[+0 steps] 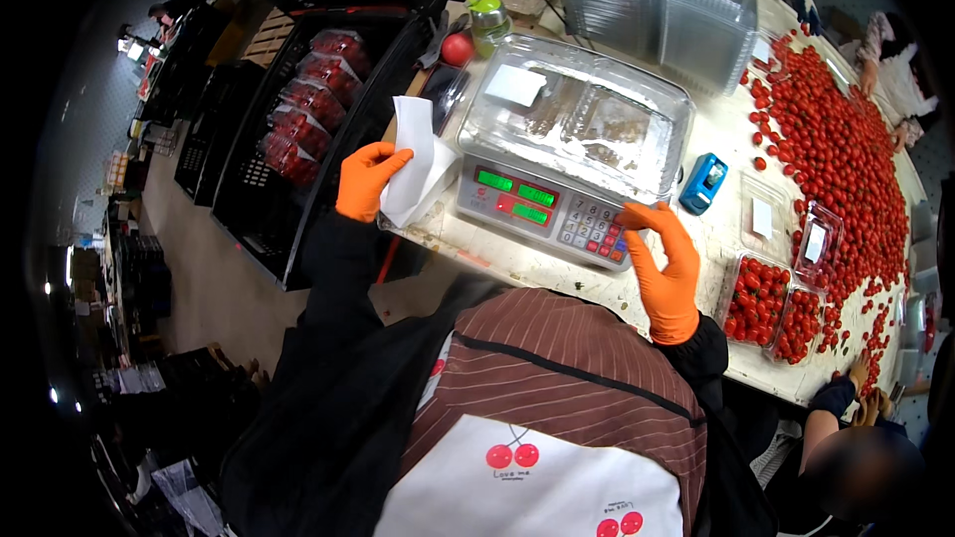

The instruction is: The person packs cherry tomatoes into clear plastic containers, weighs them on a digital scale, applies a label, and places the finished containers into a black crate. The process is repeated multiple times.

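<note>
My left hand [363, 183], in an orange glove, pinches a folded strip of white paper [414, 127] at the left side of a digital weighing scale [477, 210]. On the scale lies an upturned clear plastic container [574, 156] with a white label, apparently serving as its weighing pan. My right hand [668, 280], also gloved in orange, is at the right end of the scale's keypad [586, 227]. Its thumb and forefinger are curved and apart, with nothing visible between them. The scale's green displays are lit. A blue handheld device [703, 183] lies right of the scale.
Cherry tomatoes [843, 164] cover the table's right side, beside filled clear punnets [757, 298]. Stacked clear containers [705, 22] stand behind the scale. A black crate [298, 227] at left holds packed punnets [306, 101]. Other people's hands [862, 373] are among the tomatoes.
</note>
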{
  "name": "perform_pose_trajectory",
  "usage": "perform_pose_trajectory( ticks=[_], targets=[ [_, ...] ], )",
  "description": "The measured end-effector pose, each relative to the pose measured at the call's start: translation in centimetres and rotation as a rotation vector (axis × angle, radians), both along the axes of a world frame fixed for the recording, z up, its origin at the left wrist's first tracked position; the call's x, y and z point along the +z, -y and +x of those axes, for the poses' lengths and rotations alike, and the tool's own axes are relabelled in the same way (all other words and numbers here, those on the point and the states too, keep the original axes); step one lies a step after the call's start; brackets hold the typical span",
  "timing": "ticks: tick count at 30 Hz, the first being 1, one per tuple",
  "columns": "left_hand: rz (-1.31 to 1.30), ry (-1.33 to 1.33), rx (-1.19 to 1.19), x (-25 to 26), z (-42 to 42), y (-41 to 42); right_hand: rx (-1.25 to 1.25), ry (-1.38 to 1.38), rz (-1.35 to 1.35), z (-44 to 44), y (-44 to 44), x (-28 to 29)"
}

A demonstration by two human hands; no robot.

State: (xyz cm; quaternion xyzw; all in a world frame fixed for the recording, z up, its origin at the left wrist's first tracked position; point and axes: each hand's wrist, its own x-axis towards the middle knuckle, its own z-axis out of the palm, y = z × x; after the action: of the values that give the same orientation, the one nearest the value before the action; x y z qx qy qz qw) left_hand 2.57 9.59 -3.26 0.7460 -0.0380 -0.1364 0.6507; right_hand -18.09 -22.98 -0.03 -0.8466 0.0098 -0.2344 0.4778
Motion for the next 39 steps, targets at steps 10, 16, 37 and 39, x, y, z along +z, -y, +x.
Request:
perform_pose_trajectory(
  ticks=[10,16,37,39],
  targets=[
    [-0.527,-0.408,-0.358,3.0,-8.0,14.1,0.137,0.023,0.342,2.7,-3.3,0.5],
    [-0.449,-0.402,-0.434,2.9,-7.7,16.1,0.072,-0.013,0.437,2.0,-2.3,-0.1],
    [-0.058,0.289,-0.152,5.3,-2.7,19.4,-0.409,0.091,0.611,4.5,4.7,-0.8],
    [0.061,0.698,-0.147,6.3,-0.9,20.8,-0.587,0.291,-0.086,5.3,7.2,1.0]
  ],
)
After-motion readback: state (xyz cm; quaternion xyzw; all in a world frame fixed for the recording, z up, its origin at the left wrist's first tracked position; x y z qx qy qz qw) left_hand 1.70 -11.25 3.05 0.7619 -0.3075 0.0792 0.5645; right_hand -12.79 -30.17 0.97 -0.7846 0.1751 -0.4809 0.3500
